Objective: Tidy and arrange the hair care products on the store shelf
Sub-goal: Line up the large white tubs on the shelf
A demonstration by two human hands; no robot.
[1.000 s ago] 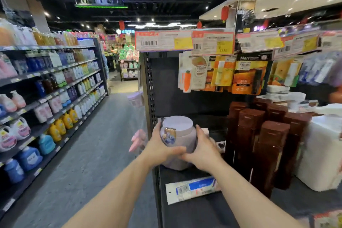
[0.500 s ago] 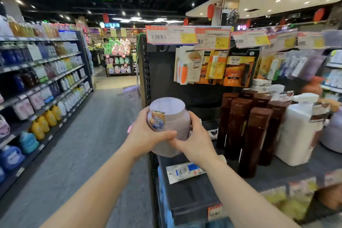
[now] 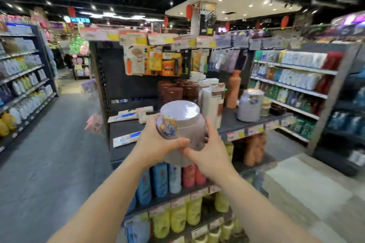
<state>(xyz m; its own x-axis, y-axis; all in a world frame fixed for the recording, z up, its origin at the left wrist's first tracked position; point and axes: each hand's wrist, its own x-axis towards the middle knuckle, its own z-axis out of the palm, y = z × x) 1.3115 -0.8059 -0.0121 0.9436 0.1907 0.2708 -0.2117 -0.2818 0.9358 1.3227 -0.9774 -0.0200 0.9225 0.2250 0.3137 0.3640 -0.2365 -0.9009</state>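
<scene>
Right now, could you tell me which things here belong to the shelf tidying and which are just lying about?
Job: lilac jar held by left hand and right hand; matching jar; brown bottles; shelf.
Lying about: flat boxes; hanging packets.

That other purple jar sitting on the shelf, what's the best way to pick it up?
Grip the purple jar round its wide body, one palm on each side, coming from the front shelf edge. It stands upright, and its broad round shape looks too wide for one hand; the lid is probably less secure.

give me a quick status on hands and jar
Left hand and right hand both grip lilac jar. Jar held off the shelf. Matching jar stands right; nothing blocking.
</scene>
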